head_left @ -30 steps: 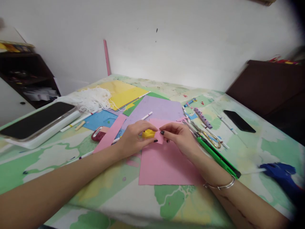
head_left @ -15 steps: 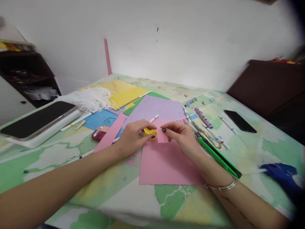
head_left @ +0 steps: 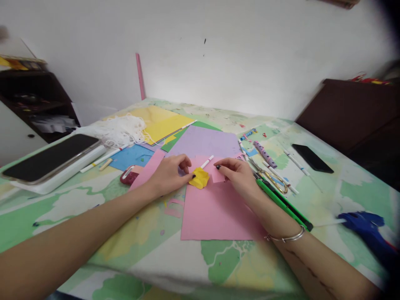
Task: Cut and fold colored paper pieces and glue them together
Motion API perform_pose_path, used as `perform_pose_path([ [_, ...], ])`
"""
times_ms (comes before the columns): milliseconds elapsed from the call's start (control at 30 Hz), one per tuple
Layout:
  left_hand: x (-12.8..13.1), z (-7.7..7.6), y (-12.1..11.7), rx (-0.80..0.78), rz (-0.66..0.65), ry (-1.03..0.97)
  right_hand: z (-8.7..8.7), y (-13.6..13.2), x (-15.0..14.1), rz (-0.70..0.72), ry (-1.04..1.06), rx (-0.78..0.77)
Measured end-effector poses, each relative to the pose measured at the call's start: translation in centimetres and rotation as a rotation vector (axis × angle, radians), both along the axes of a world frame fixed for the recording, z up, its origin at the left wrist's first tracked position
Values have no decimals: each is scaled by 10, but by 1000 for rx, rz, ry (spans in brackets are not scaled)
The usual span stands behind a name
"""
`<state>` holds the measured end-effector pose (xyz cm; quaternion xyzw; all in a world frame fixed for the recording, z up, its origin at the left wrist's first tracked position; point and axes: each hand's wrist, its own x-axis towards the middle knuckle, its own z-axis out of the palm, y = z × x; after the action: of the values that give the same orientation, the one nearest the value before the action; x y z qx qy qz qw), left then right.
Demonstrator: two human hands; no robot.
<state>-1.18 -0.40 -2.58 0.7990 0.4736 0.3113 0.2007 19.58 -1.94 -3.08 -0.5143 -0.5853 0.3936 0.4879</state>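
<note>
My left hand (head_left: pixel 171 173) is at the left edge of a pink sheet (head_left: pixel 215 218), thumb stretched out and other fingers curled apart from it. At its thumb tip lies a crumpled yellow paper flower (head_left: pixel 200 178); whether the thumb touches it I cannot tell. My right hand (head_left: pixel 240 177) pinches a small pink paper piece (head_left: pixel 218 177) between thumb and fingers, just above the pink sheet. Behind the flower, a white marker (head_left: pixel 206 161) lies slanted. A green cutter (head_left: pixel 284 202) and gold-handled scissors (head_left: pixel 276 182) lie beside my right hand.
White yarn (head_left: pixel 118 129) and a phone on a white box (head_left: pixel 56 156) are at left. Purple (head_left: pixel 206 141), yellow (head_left: pixel 159 123) and blue sheets (head_left: pixel 133 157) lie behind my hands. A second phone (head_left: pixel 312 158) and a blue glue gun (head_left: pixel 365 227) are at right.
My left hand has let go of the yellow paper flower, which now rests on the pink sheet. My right hand still holds the small pink piece, now slightly farther right.
</note>
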Motion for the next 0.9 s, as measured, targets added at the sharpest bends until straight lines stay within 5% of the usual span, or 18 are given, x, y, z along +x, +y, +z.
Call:
perform_pose_path([
  [267, 1, -8, 2, -123, -95, -127, -5, 2, 2, 29, -46, 24],
  [900, 1, -7, 3, -344, -90, -528, -6, 3, 1, 49, -30, -18],
])
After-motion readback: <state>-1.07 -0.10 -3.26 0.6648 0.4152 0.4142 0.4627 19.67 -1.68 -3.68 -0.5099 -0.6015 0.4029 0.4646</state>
